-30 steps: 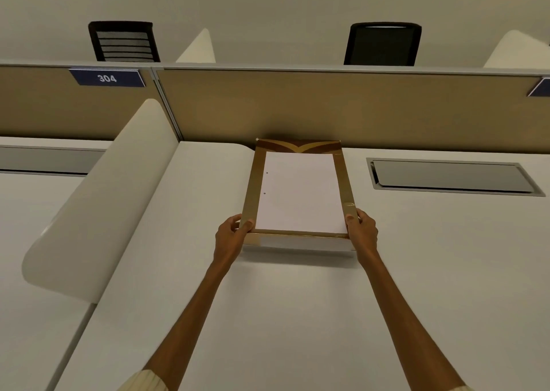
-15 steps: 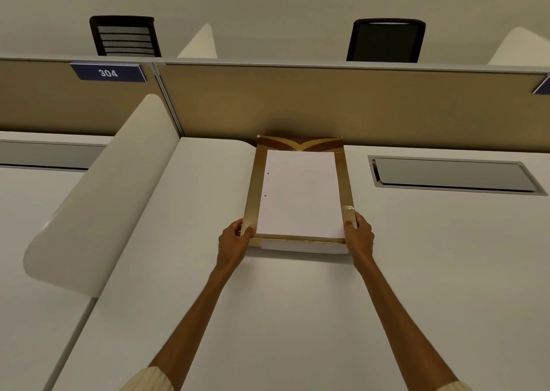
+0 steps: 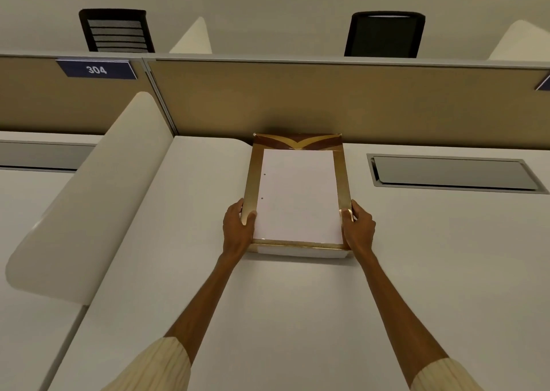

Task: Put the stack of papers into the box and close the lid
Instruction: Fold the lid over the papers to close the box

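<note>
A flat box with a shiny gold rim (image 3: 251,182) lies on the white desk (image 3: 297,316), its far end against the partition. A white stack of papers (image 3: 299,194) fills the space inside the gold border; I cannot tell whether it rests in the box or on top of it. A white edge (image 3: 300,252) shows under the gold front rim. My left hand (image 3: 238,227) grips the near left corner, thumb on top of the rim. My right hand (image 3: 358,227) grips the near right corner the same way.
A tan partition (image 3: 297,98) runs behind the box. A curved white side panel (image 3: 89,197) stands to the left. A grey cable flap (image 3: 452,171) sits in the desk at the right. Two black chairs (image 3: 116,30) (image 3: 384,33) stand beyond.
Both hands keep hold of the box's near corners and have slid slightly forward along its sides. The box itself has barely moved.
</note>
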